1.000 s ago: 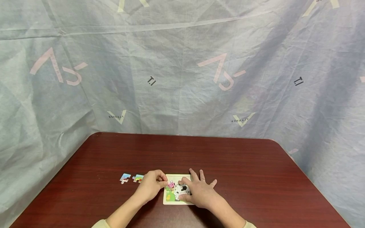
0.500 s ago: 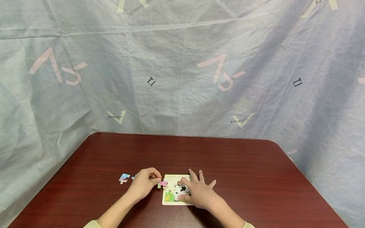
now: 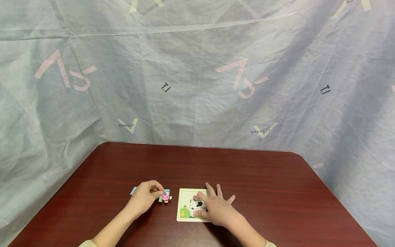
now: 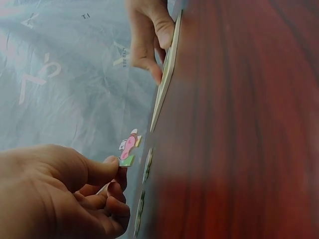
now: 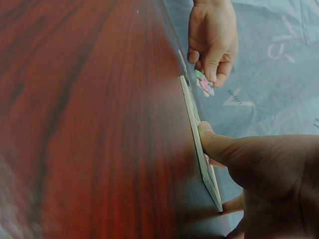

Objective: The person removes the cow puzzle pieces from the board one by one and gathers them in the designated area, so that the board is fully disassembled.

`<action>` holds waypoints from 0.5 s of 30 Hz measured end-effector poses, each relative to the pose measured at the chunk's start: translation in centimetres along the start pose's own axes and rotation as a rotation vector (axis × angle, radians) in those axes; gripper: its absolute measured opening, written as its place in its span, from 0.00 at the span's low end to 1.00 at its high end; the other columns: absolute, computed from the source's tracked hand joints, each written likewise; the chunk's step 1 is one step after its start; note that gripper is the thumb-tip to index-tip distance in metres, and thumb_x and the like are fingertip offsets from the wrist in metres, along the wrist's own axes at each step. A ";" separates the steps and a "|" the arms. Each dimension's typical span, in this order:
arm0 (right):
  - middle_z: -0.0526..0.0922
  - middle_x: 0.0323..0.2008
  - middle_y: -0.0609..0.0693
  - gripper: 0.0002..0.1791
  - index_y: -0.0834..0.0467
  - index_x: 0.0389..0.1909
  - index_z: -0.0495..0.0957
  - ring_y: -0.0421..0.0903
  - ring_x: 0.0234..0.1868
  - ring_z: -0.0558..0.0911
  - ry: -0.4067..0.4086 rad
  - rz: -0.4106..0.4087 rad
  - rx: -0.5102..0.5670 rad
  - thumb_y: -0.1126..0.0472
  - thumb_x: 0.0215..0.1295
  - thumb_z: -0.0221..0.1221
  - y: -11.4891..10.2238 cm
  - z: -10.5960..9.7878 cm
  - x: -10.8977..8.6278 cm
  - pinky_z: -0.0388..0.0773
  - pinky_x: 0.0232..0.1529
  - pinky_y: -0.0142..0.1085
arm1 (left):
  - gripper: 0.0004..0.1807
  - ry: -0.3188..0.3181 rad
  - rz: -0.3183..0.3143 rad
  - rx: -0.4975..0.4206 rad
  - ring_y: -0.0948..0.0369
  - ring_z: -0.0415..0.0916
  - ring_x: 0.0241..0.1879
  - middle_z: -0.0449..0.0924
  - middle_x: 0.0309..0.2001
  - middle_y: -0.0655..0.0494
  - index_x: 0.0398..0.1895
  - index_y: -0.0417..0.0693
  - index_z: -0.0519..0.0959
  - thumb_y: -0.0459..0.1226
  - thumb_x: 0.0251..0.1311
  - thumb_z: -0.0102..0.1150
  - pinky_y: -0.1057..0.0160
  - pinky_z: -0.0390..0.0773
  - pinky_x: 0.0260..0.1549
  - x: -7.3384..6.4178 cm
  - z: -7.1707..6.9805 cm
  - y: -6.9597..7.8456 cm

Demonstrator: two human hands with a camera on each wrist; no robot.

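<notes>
My left hand [image 3: 142,199] pinches a jigsaw piece with a pink pig [image 3: 165,198] between thumb and fingertips. In the left wrist view that pig piece [image 4: 128,148] is held tilted, raised off the table. My right hand [image 3: 216,207] rests on the pale wooden puzzle tray [image 3: 189,194], fingers spread, thumb and index on the pieces. Inside the tray lie a black-and-white cow picture [image 3: 194,205] and a green part with a yellow duck [image 3: 184,212]. The hand covers the tray's right side.
A blue-edged puzzle piece [image 3: 133,190] shows behind my left hand. In the left wrist view two flat pieces, a nearer one [image 4: 139,214] and a farther one [image 4: 148,165], lie on the dark red wooden table [image 3: 247,171]. A grey printed cloth [image 3: 197,68] hangs behind.
My left hand has lifted the pig piece out of the tray and carried it left, over the loose pieces. My right hand has stayed on the tray.
</notes>
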State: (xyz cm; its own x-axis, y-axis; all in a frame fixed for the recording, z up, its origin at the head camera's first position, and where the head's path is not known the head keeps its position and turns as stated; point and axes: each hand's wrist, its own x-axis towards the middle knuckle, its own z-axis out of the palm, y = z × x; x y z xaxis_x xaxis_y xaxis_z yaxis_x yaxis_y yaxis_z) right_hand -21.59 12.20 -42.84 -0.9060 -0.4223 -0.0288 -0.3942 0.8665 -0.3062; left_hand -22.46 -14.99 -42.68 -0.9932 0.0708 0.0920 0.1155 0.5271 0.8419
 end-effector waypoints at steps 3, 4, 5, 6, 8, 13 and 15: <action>0.57 0.74 0.63 0.27 0.40 0.58 0.75 0.78 0.71 0.54 0.001 0.000 0.002 0.35 0.61 0.64 0.0 -0.1 0.0 0.49 0.44 0.87 | 0.05 0.008 -0.010 0.015 0.60 0.69 0.28 0.75 0.27 0.58 0.32 0.44 0.81 0.27 0.61 0.66 0.64 0.69 0.27 -0.2 -0.6 -0.4; 0.57 0.74 0.63 0.27 0.40 0.58 0.75 0.78 0.71 0.54 0.000 0.000 0.003 0.35 0.61 0.64 0.0 -0.1 0.0 0.49 0.44 0.87 | 0.04 0.011 -0.014 0.023 0.60 0.69 0.29 0.76 0.27 0.57 0.32 0.44 0.81 0.27 0.61 0.66 0.64 0.69 0.28 -0.2 -0.8 -0.6; 0.57 0.74 0.63 0.27 0.40 0.58 0.75 0.78 0.71 0.54 0.000 0.000 0.004 0.35 0.61 0.64 0.0 -0.1 0.0 0.49 0.44 0.87 | 0.04 0.011 -0.024 0.027 0.60 0.69 0.29 0.76 0.27 0.57 0.32 0.44 0.81 0.27 0.62 0.65 0.64 0.69 0.28 -0.3 -1.0 -0.7; 0.57 0.74 0.63 0.27 0.40 0.58 0.75 0.78 0.71 0.54 0.000 0.000 0.005 0.35 0.61 0.64 0.0 -0.1 0.0 0.49 0.44 0.87 | 0.04 0.011 -0.030 0.032 0.60 0.70 0.29 0.76 0.27 0.57 0.32 0.44 0.82 0.28 0.62 0.66 0.64 0.69 0.29 -0.3 -1.2 -0.9; 0.57 0.74 0.63 0.27 0.40 0.58 0.75 0.78 0.71 0.54 0.001 0.001 0.004 0.35 0.61 0.64 0.0 -0.1 0.0 0.49 0.44 0.87 | 0.04 0.013 -0.034 0.035 0.60 0.69 0.29 0.76 0.28 0.57 0.33 0.44 0.82 0.28 0.62 0.65 0.64 0.69 0.28 -0.4 -1.7 -1.3; 0.58 0.74 0.63 0.26 0.40 0.57 0.75 0.78 0.71 0.54 0.001 0.003 0.001 0.35 0.61 0.64 -0.1 -0.1 0.0 0.49 0.44 0.87 | 0.03 0.023 -0.040 0.047 0.59 0.69 0.30 0.77 0.29 0.58 0.34 0.44 0.81 0.28 0.62 0.65 0.63 0.69 0.27 -0.6 -2.7 -2.2; 0.58 0.74 0.63 0.26 0.40 0.57 0.75 0.78 0.71 0.54 0.001 0.003 -0.001 0.35 0.61 0.64 -0.1 0.0 -0.1 0.49 0.44 0.87 | 0.03 0.022 -0.042 0.052 0.59 0.70 0.30 0.77 0.29 0.58 0.35 0.43 0.81 0.28 0.62 0.65 0.63 0.69 0.28 -0.6 -3.1 -2.5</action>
State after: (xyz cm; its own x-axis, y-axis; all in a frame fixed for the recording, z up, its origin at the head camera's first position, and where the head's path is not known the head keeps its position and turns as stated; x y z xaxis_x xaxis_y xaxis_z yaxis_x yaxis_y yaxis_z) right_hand -21.50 12.13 -42.78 -0.9074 -0.4193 -0.0286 -0.3915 0.8680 -0.3055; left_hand -22.15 -18.98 -43.22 -0.9972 0.0290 0.0691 0.0732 0.5724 0.8167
